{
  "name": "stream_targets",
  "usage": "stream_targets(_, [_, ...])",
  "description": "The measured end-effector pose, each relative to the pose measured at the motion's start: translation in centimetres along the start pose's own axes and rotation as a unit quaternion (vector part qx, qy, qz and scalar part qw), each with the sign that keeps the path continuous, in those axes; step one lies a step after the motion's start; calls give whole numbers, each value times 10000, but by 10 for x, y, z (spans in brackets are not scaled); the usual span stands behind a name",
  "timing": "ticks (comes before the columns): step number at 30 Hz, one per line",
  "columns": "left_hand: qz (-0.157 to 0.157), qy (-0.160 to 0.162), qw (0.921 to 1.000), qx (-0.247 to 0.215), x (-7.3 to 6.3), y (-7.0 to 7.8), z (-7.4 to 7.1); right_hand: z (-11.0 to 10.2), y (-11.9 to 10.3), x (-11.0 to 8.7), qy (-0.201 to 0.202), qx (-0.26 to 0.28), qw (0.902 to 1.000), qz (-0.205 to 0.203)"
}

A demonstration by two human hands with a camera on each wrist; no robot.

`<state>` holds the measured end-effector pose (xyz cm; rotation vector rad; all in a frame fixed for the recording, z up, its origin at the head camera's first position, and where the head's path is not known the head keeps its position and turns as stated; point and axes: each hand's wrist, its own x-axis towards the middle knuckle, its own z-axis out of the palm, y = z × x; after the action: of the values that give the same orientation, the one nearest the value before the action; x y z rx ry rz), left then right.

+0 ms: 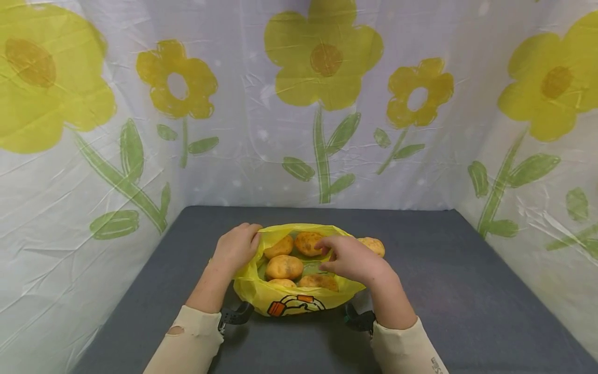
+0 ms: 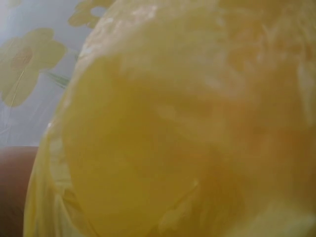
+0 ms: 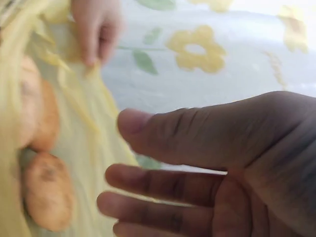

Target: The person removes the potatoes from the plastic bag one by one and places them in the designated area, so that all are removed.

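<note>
A yellow plastic bag (image 1: 249, 293) with a printed drawing lies on its base with its mouth spread wide. Several potatoes (image 1: 284, 267) sit inside it. My left hand (image 1: 235, 248) pinches the bag's rim at the left, as the right wrist view also shows. Over the right part of the mouth hovers my right hand (image 1: 352, 258); the thumb and fingers (image 3: 163, 182) are apart, with nothing between them. Another potato (image 1: 372, 246) shows outside the bag, partly behind the right hand. Blurred yellow plastic (image 2: 148, 133) fills most of the left wrist view.
A dark grey tabletop (image 1: 467, 301) lies under everything. White sheeting (image 1: 243, 171) printed with yellow flowers stands along the back and both sides. Black wrist straps (image 1: 238, 314) hang below both wrists, close to the bag's front.
</note>
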<state>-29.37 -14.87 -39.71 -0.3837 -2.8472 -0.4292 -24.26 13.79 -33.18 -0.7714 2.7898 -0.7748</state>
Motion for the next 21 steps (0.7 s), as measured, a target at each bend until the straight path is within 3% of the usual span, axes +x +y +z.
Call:
stream_targets(9, [-33,-44,10000,-6,0,1,0,30,0,16,-549,-525,9960,463])
stream_targets(21, [37,3,10000,32,0,-1,2,36,-1,17,-952,-1064,9802,1374])
